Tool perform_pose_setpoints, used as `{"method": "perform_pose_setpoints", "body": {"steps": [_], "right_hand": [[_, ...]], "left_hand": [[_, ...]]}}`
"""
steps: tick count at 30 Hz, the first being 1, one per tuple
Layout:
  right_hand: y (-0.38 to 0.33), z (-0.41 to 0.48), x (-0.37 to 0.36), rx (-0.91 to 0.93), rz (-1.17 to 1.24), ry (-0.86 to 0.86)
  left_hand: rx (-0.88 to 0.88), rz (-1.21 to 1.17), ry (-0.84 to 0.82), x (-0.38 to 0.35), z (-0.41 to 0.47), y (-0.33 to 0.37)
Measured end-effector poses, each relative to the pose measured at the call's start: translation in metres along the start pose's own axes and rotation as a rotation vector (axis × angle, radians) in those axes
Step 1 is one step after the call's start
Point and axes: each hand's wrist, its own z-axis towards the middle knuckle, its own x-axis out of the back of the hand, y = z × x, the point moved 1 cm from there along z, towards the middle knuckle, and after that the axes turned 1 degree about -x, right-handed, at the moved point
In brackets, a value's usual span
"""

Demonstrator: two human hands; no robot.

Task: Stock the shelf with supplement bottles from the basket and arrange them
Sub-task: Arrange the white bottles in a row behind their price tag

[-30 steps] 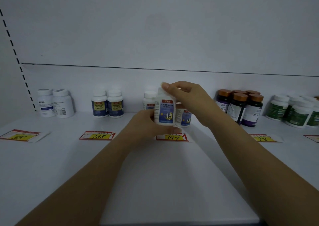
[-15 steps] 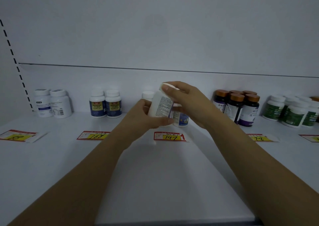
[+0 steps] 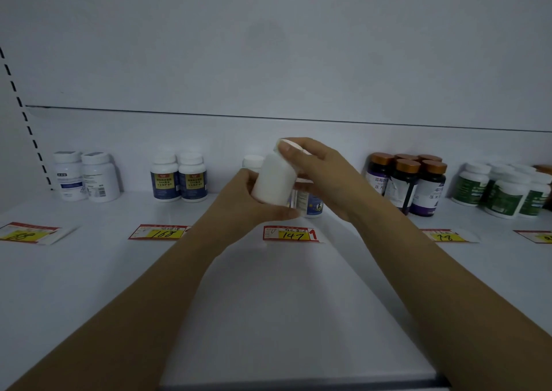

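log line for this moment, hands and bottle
left grip: holds bottle body | right grip: holds cap | bottle: tilted, plain side to camera, behind 147 tag | status: not yet set down

**One bottle in my hands, the rest lined up at the back**

I hold a white supplement bottle (image 3: pixel 273 178) above the shelf (image 3: pixel 268 301), tilted, cap up and to the right, plain side toward me. My left hand (image 3: pixel 251 199) grips its body; my right hand (image 3: pixel 316 169) pinches the cap. Upright along the back stand white-labelled bottles (image 3: pixel 86 175), blue-and-yellow-labelled bottles (image 3: pixel 179 178), a blue-labelled bottle (image 3: pixel 310 202) just behind the held one, copper-capped dark bottles (image 3: pixel 409 181) and green-labelled bottles (image 3: pixel 501 190).
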Motion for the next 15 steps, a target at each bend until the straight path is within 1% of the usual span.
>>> {"method": "perform_pose_setpoints", "body": {"steps": [2,3,6,7,8,10,13,15], "right_hand": [[0.002,0.001,0.000,0.015,-0.014,0.019],[0.001,0.002,0.002,0.008,0.008,0.018],[-0.002,0.005,0.012,-0.032,0.128,0.005],[-0.003,0.005,0.014,-0.039,0.167,-0.005],[-0.003,0.006,0.016,-0.042,0.199,-0.019],[-0.003,0.005,0.015,-0.051,0.199,-0.047],[-0.001,0.001,0.006,-0.045,-0.014,-0.029],[0.002,0.002,0.003,-0.033,-0.076,-0.006]], "left_hand": [[0.013,0.012,-0.024,-0.003,0.000,0.001],[0.045,-0.048,-0.053,-0.003,0.000,0.001],[0.211,-0.462,-0.185,-0.001,0.001,0.002],[0.235,-0.566,-0.210,0.001,0.001,0.003],[0.230,-0.611,-0.224,0.002,0.002,0.004],[0.199,-0.569,-0.212,0.001,0.002,0.003],[0.121,-0.277,-0.063,0.000,0.001,0.001],[0.069,-0.142,0.009,0.001,0.003,0.001]]}}
